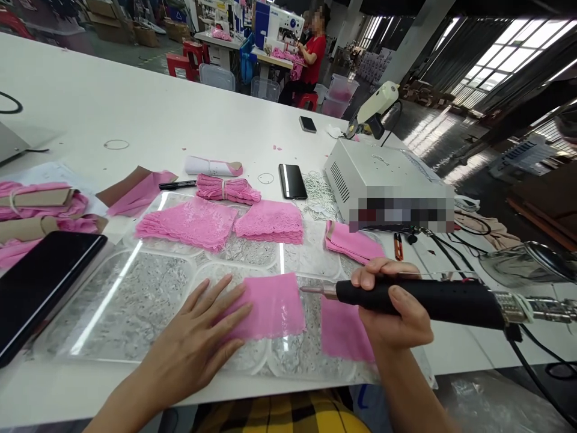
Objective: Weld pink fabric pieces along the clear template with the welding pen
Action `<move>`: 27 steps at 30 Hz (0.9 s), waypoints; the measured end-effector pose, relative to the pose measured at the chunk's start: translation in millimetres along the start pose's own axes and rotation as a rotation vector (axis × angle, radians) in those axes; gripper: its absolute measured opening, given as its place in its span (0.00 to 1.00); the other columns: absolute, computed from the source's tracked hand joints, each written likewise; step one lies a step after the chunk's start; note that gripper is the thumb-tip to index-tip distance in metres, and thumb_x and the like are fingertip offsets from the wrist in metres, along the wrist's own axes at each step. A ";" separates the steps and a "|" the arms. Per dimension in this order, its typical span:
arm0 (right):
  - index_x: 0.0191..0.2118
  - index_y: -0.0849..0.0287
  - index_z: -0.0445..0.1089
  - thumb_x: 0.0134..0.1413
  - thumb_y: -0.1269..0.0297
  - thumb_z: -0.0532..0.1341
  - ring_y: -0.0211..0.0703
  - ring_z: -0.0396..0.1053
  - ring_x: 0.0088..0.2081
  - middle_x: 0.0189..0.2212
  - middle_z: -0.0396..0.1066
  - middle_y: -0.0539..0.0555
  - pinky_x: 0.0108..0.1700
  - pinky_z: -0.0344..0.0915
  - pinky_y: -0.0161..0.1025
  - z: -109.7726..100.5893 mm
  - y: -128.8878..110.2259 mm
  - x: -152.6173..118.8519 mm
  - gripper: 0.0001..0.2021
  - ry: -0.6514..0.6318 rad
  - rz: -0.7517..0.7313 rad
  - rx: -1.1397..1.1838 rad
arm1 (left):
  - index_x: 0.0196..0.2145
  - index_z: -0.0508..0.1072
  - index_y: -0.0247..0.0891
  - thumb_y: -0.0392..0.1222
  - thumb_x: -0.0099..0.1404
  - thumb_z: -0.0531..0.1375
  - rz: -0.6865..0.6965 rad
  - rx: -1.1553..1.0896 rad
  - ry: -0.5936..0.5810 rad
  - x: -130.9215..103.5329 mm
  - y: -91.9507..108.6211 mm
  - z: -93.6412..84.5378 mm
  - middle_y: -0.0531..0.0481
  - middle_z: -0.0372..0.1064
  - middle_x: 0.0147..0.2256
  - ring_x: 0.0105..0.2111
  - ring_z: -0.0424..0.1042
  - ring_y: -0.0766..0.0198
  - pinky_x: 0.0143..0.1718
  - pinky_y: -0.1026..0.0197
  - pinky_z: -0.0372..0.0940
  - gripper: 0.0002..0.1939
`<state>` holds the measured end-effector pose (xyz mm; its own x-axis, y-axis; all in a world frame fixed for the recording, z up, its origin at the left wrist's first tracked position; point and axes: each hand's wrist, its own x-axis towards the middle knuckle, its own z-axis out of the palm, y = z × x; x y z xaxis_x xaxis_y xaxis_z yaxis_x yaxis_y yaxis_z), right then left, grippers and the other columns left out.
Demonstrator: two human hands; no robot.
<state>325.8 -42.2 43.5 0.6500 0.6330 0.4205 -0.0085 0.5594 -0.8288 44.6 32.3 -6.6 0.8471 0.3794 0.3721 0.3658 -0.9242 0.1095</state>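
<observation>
My left hand lies flat with its fingers spread, the fingertips resting on the left part of a pink fabric piece. That piece lies on a clear, grey-patterned plastic sheet. Wrapped in my right hand is a black corded handheld tool. Its narrow metal tip points left and reaches the right edge of the fabric; whether it touches, I cannot tell. A second pink piece lies partly behind my right hand. Beyond are stacks of pink lace and a folded pink bundle.
A grey vented control box stands at the right, with cables and a glass jar nearby. A phone, tangled white string and a black marker lie behind the stacks. A large dark tablet is at left. A person sews farther off.
</observation>
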 end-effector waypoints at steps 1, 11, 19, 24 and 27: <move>0.31 0.57 0.71 0.42 0.66 0.58 0.35 0.63 0.22 0.28 0.68 0.51 0.26 0.64 0.40 -0.6 0.3 -0.9 0.07 -0.009 0.003 0.003 | 0.61 0.64 0.45 0.43 0.70 0.53 0.000 -0.003 -0.004 0.2 0.0 -0.3 0.51 0.54 0.64 0.67 0.46 0.51 0.66 0.44 0.45 0.22; 0.32 0.56 0.70 0.42 0.66 0.58 0.35 0.63 0.22 0.28 0.68 0.51 0.25 0.65 0.40 0.0 6.0 -1.3 0.07 -0.025 0.003 0.013 | 0.62 0.62 0.46 0.43 0.69 0.55 -0.010 -0.007 -0.029 -0.4 -0.6 -1.7 0.51 0.55 0.64 0.67 0.46 0.51 0.66 0.45 0.45 0.24; 0.31 0.56 0.70 0.41 0.67 0.58 0.35 0.63 0.22 0.28 0.68 0.51 0.25 0.65 0.40 0.5 6.3 -0.6 0.08 -0.024 0.001 0.004 | 0.61 0.63 0.44 0.44 0.69 0.55 -0.001 -0.003 -0.030 0.2 -0.3 -2.6 0.51 0.53 0.65 0.67 0.46 0.50 0.66 0.44 0.45 0.23; 0.31 0.56 0.69 0.41 0.65 0.59 0.36 0.63 0.21 0.28 0.68 0.50 0.24 0.65 0.40 -0.5 6.1 -1.1 0.07 -0.032 0.005 -0.028 | 0.61 0.63 0.45 0.43 0.69 0.56 -0.011 -0.026 -0.024 0.9 0.5 -2.8 0.50 0.54 0.65 0.67 0.47 0.50 0.66 0.44 0.45 0.24; 0.31 0.56 0.69 0.42 0.65 0.59 0.35 0.63 0.21 0.27 0.67 0.50 0.25 0.65 0.40 -0.8 6.4 -1.1 0.06 -0.038 0.004 -0.028 | 0.61 0.63 0.44 0.43 0.69 0.55 -0.004 -0.009 -0.030 1.3 0.5 -3.1 0.50 0.53 0.65 0.67 0.46 0.50 0.66 0.45 0.45 0.23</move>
<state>325.6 -39.8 37.5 0.6208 0.6553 0.4303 0.0104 0.5420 -0.8403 44.7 32.3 -3.2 0.8569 0.3841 0.3438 0.3657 -0.9230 0.1196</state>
